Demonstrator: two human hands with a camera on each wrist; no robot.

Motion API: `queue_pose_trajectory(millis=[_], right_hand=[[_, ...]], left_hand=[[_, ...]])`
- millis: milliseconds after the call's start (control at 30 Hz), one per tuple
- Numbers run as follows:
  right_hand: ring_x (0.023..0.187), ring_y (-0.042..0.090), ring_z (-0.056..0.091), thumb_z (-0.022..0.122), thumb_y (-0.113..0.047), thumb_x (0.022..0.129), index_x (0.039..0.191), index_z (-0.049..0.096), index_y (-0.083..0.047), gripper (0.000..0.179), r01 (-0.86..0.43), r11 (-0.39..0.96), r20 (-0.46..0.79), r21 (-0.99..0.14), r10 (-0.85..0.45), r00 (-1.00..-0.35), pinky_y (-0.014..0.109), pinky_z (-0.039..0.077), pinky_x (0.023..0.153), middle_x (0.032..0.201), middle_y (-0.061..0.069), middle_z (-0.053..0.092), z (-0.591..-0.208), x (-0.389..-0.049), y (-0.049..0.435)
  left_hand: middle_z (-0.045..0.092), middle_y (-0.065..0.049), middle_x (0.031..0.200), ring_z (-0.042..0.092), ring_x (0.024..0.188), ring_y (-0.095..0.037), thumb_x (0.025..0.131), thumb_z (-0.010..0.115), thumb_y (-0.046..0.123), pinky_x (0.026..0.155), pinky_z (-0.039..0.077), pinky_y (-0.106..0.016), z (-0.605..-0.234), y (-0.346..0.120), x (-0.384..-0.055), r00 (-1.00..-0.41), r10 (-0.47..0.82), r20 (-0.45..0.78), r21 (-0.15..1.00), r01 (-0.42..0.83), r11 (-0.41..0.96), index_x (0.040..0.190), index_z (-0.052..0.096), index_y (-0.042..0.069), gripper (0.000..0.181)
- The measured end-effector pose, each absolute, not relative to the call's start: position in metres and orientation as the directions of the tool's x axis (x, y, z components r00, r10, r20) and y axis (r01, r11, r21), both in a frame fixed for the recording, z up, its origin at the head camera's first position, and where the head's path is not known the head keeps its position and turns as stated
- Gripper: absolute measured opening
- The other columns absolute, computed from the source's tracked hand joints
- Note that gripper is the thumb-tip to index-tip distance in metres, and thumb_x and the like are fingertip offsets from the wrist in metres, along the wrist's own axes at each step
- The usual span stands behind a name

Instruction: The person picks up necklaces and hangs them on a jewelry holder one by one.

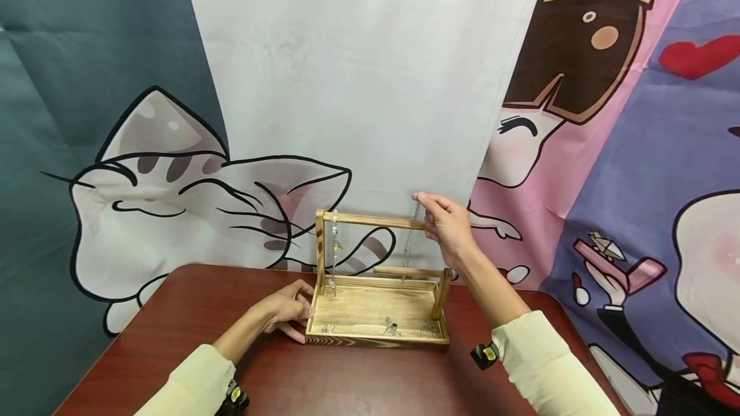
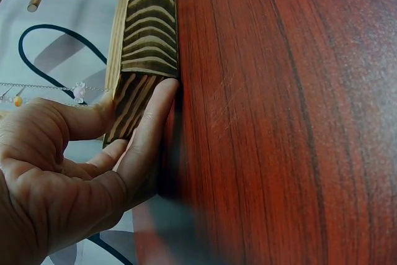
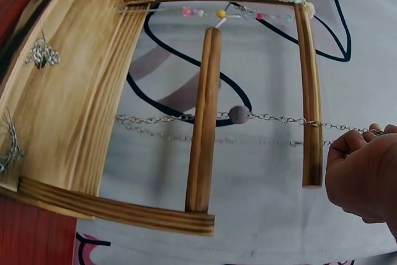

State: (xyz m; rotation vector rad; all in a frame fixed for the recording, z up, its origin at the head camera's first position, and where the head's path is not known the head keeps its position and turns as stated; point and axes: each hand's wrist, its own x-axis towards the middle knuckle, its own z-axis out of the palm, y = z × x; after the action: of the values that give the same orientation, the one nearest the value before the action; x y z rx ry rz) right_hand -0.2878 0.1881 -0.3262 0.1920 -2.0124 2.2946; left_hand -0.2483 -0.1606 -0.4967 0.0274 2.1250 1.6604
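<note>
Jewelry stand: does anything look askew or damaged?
Nothing plainly damaged. Slightly odd: the upper bar joins only the tall post, the lower bar only the short post, so each has one unsupported end. That may simply be the design.

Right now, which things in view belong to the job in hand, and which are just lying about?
In the job:
silver chain, held by the right hand
wooden stand, held by the left hand

Apparently just about:
beaded strand, hanging
small jewellery pieces, in the tray
table
cartoon backdrop
</note>
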Motion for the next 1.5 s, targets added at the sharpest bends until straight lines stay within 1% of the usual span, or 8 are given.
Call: queue_pose_trajectory(millis=[167,333,533,733,867,1100,1333,1500], right_hand=[[0.052,0.004,0.028,0.071,-0.024,0.113,0.130,0.080,-0.008,0.025,-0.145,-0.124,0.152,-0.982,-0.049,-0.987,0.017,0.023,0.049,0.059,-0.011,0.042,-0.331,-0.283,0.176],[0.052,0.004,0.028,0.070,-0.024,0.113,0.141,0.074,0.001,0.037,-0.142,-0.095,0.151,-0.985,-0.085,-0.985,0.017,0.023,0.049,0.060,-0.010,0.043,-0.336,-0.280,0.164],[0.048,0.003,0.026,0.070,-0.022,0.113,0.138,0.076,-0.001,0.033,-0.124,-0.092,0.134,-0.988,-0.110,-0.985,0.017,0.022,0.047,0.059,-0.010,0.044,-0.341,-0.279,0.150],[0.048,0.004,0.025,0.071,-0.023,0.113,0.140,0.073,0.003,0.038,-0.127,-0.087,0.138,-0.988,-0.140,-0.980,0.017,0.022,0.048,0.058,-0.010,0.042,-0.347,-0.280,0.136],[0.048,0.005,0.024,0.070,-0.024,0.113,0.142,0.073,0.001,0.038,-0.113,-0.078,0.125,-0.991,-0.166,-0.978,0.018,0.022,0.048,0.061,-0.010,0.044,-0.351,-0.278,0.128],[0.049,0.006,0.025,0.069,-0.024,0.114,0.139,0.077,-0.003,0.033,-0.110,-0.075,0.122,-0.991,-0.199,-0.972,0.018,0.024,0.050,0.065,-0.009,0.048,-0.357,-0.277,0.113],[0.048,0.005,0.029,0.069,-0.022,0.114,0.137,0.076,0.000,0.033,-0.093,-0.083,0.109,-0.992,-0.220,-0.969,0.016,0.025,0.047,0.066,-0.008,0.053,-0.365,-0.275,0.098],[0.050,0.005,0.029,0.069,-0.024,0.114,0.141,0.074,0.001,0.037,-0.082,-0.046,0.091,-0.996,-0.240,-0.966,0.017,0.023,0.045,0.068,-0.009,0.054,-0.372,-0.274,0.094]], left_hand=[[0.062,-0.023,0.113,0.070,0.089,-0.035,0.097,0.065,-0.012,0.065,0.075,-0.053,-0.498,-0.161,-0.248,-0.904,0.272,-0.329,0.926,-0.252,0.281,0.145,0.044,-0.004,0.053],[0.062,-0.023,0.114,0.069,0.088,-0.034,0.098,0.065,-0.011,0.065,0.075,-0.053,-0.498,-0.162,-0.248,-0.905,0.267,-0.330,0.925,-0.254,0.282,0.146,0.044,-0.004,0.053],[0.062,-0.023,0.114,0.071,0.089,-0.035,0.098,0.066,-0.011,0.066,0.076,-0.053,-0.496,-0.161,-0.250,-0.902,0.276,-0.331,0.926,-0.254,0.280,0.146,0.044,-0.004,0.052],[0.063,-0.023,0.113,0.071,0.087,-0.034,0.097,0.065,-0.012,0.066,0.076,-0.054,-0.493,-0.160,-0.251,-0.903,0.276,-0.329,0.927,-0.254,0.276,0.146,0.044,-0.004,0.054],[0.063,-0.023,0.112,0.071,0.087,-0.035,0.099,0.065,-0.011,0.066,0.076,-0.054,-0.493,-0.161,-0.250,-0.901,0.274,-0.336,0.925,-0.260,0.277,0.146,0.044,-0.004,0.053],[0.063,-0.024,0.112,0.072,0.086,-0.034,0.098,0.064,-0.012,0.066,0.075,-0.054,-0.495,-0.160,-0.249,-0.903,0.279,-0.328,0.930,-0.256,0.263,0.146,0.044,-0.005,0.053],[0.062,-0.023,0.113,0.071,0.086,-0.035,0.100,0.065,-0.012,0.065,0.076,-0.053,-0.496,-0.160,-0.248,-0.902,0.270,-0.336,0.927,-0.265,0.267,0.145,0.045,-0.004,0.050],[0.062,-0.023,0.114,0.071,0.086,-0.034,0.100,0.065,-0.012,0.065,0.075,-0.053,-0.497,-0.160,-0.248,-0.904,0.267,-0.333,0.928,-0.264,0.263,0.144,0.045,-0.004,0.049]])
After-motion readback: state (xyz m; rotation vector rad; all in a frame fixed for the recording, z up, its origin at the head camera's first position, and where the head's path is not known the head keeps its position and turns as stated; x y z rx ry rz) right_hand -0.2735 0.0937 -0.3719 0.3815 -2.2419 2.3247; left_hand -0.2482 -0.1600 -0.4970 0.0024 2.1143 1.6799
